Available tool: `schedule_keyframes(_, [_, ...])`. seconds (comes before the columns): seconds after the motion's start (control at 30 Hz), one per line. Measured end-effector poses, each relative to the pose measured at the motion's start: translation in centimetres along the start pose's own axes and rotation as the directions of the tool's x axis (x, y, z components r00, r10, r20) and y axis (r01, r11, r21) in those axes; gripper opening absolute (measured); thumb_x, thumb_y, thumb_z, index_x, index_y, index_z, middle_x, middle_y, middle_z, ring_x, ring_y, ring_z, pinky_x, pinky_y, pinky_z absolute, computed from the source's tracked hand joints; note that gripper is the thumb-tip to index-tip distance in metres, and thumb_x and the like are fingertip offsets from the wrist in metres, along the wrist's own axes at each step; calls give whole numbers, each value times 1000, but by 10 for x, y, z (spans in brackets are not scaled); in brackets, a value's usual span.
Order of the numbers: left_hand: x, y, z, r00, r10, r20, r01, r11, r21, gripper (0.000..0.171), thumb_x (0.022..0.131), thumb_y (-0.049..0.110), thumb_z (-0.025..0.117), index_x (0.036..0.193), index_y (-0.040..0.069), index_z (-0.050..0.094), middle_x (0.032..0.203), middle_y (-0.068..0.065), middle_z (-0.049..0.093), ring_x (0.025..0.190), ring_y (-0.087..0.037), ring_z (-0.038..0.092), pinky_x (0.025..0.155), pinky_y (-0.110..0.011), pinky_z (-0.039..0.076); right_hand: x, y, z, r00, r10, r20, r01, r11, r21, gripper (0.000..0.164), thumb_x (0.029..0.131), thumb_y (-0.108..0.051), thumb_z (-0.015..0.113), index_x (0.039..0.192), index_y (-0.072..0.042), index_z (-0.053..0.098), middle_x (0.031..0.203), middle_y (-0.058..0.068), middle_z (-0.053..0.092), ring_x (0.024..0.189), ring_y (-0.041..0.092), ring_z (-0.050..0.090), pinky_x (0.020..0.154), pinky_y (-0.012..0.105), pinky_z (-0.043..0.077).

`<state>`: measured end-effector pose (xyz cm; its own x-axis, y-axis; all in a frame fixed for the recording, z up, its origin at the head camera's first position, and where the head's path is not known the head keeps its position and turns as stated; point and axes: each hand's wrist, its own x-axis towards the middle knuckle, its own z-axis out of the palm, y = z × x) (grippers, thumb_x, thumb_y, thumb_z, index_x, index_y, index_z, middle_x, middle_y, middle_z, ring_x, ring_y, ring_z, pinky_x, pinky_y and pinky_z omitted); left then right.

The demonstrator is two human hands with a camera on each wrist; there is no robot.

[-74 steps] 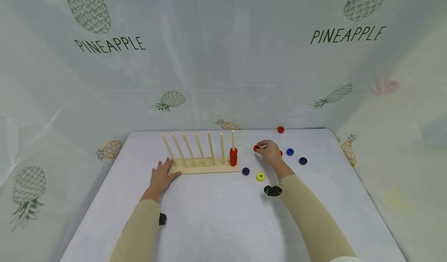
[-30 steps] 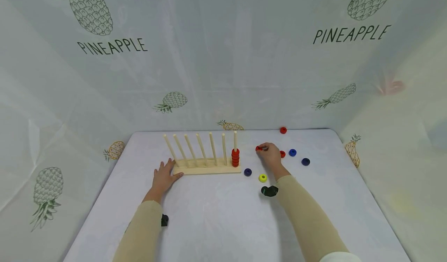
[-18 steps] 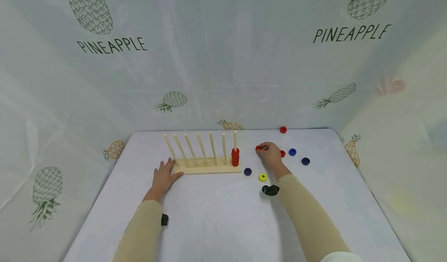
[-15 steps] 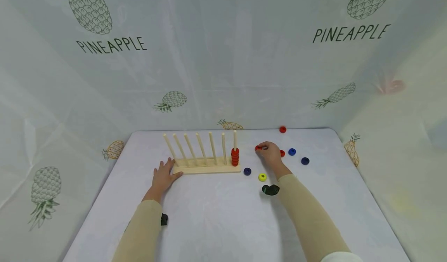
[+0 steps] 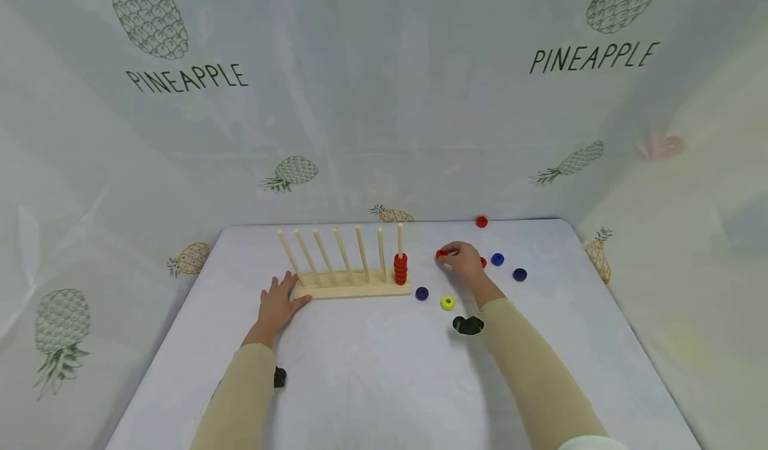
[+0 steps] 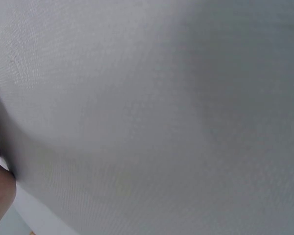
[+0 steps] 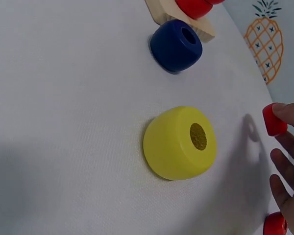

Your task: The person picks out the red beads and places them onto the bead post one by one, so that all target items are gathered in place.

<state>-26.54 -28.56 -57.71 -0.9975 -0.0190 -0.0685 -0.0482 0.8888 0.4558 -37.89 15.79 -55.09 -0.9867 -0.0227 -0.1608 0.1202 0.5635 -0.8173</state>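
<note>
A wooden peg rack (image 5: 354, 292) stands at the back of the table in the head view, with several upright pegs. Several red beads (image 5: 400, 270) are stacked on its rightmost peg. My left hand (image 5: 277, 303) rests at the rack's left end, fingers spread and thumb along the front edge. Only a sliver of that hand shows in the left wrist view. To the right of the rack, my right hand (image 5: 465, 263) pinches a red bead (image 7: 275, 120) between thumb and finger. Its shadow falls on the table, apart from the bead. The other fingers are loosely bent.
Near the rack's right end lie a dark blue bead (image 5: 422, 294) and a yellow bead (image 5: 447, 303). Beyond my right hand are a red bead (image 5: 482, 221), a blue bead (image 5: 497, 259), a dark bead (image 5: 519, 275) and another red bead (image 7: 275, 224). A pineapple-print curtain (image 5: 384, 117) hangs behind.
</note>
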Motion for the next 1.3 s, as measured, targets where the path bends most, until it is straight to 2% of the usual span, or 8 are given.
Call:
schedule_keyframes(0.3, [-2, 1, -1, 1000, 2, -7, -2, 1000, -3, 79, 93, 43, 64, 149, -2, 33, 155, -28, 19, 141, -53, 7, 109, -70, 3, -5, -13, -8, 995, 34, 89, -34, 999, -11, 28, 88, -20, 75, 113, -10, 69, 119, 9, 60, 106, 28, 53, 91, 40, 48])
schedule_keyframes(0.6, [-2, 1, -3, 1000, 9, 7, -9, 1000, -16, 80, 92, 44, 64, 149, -3, 32, 155, -29, 18, 140, -54, 6, 109, -71, 2, -19, -34, -17, 992, -53, 111, 60, 996, -62, 25, 89, -19, 73, 112, -8, 70, 115, 9, 64, 103, 29, 53, 88, 41, 48])
schedule_keyframes(0.8, [-1, -1, -3, 1000, 12, 17, -12, 1000, 1, 81, 93, 45, 63, 149, -3, 30, 156, -29, 17, 141, -53, 5, 109, -70, 2, -23, -45, -22, 989, -103, 102, 110, 992, -66, 24, 89, -18, 73, 111, -9, 70, 114, 9, 64, 103, 29, 53, 86, 40, 48])
schedule_keyframes(1.03, [-3, 1, -4, 1000, 25, -3, -25, 1000, 3, 79, 93, 44, 63, 147, -5, 33, 154, -30, 20, 139, -55, 8, 108, -72, 4, -32, -62, -28, 984, -136, 114, 143, 988, -56, 23, 90, -19, 72, 111, -10, 71, 111, 8, 65, 100, 28, 54, 84, 40, 50])
schedule_keyframes(1.3, [-4, 3, -4, 1000, 9, 7, -9, 1000, 8, 78, 94, 42, 63, 148, -5, 31, 155, -29, 17, 140, -54, 5, 109, -71, 2, -44, -82, -36, 968, -213, 130, 220, 975, -41, 23, 89, -19, 73, 110, -9, 71, 108, 7, 64, 100, 27, 56, 81, 39, 51])
